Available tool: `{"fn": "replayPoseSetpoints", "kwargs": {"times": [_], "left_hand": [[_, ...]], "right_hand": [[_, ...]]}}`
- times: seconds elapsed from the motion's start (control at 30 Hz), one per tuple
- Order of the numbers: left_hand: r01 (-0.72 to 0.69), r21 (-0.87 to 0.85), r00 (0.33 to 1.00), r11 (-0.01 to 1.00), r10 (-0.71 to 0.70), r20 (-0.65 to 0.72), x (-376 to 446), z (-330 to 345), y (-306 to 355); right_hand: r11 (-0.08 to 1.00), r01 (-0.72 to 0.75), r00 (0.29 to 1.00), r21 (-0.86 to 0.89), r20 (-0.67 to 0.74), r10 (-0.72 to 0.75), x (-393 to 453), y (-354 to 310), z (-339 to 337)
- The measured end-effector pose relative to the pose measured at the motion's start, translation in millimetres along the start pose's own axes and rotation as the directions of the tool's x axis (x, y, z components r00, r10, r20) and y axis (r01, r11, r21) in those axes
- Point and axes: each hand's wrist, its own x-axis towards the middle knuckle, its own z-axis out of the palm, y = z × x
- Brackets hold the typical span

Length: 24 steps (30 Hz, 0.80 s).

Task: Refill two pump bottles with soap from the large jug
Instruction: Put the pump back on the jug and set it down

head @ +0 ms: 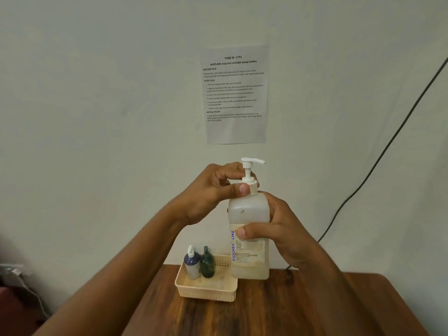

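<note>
I hold a large translucent soap jug upright in the air above the table; it has a white pump head and a "BIOCHEK-CHG" label. My right hand wraps around its body from the right. My left hand pinches the white collar under the pump. Pale liquid fills about the lower part of the jug. Two small bottles stand in a beige basket below: a dark blue one with a white cap and a dark green one.
The basket sits at the back of a wooden table, close to the pale wall. A printed sheet is stuck to the wall above. A black cable runs down the wall at the right.
</note>
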Motion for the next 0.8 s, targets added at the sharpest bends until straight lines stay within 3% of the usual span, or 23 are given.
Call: {"fn": "replayPoseSetpoints", "kwargs": {"times": [0.13, 0.33, 0.5, 0.67, 0.8], "left_hand": [[0.050, -0.001, 0.999, 0.999, -0.050, -0.022, 2.5, 1.8, -6.5], [0.131, 0.058, 0.989, 0.990, -0.126, -0.081, 5.0, 7.4, -25.6], [0.217, 0.022, 0.928, 0.976, -0.199, -0.314, 2.4, 11.3, -61.6], [0.328, 0.249, 0.884, 0.911, -0.203, -0.422, -3.6, 23.2, -110.2], [0.380, 0.318, 0.870, 0.869, -0.219, -0.441, -11.0, 32.9, -149.9]], "right_hand": [[0.988, -0.016, 0.990, -0.152, -0.141, -0.005, -0.4, 4.2, 2.7], [0.975, -0.049, 0.967, -0.215, -0.255, -0.007, -4.1, 26.0, 1.5], [0.934, -0.131, 0.891, -0.334, -0.452, -0.037, -6.3, 55.4, -3.7], [0.900, -0.241, 0.835, -0.364, -0.550, 0.002, -0.5, 86.9, -11.2], [0.875, -0.319, 0.809, -0.363, -0.585, 0.053, 7.5, 111.1, -18.7]]}}
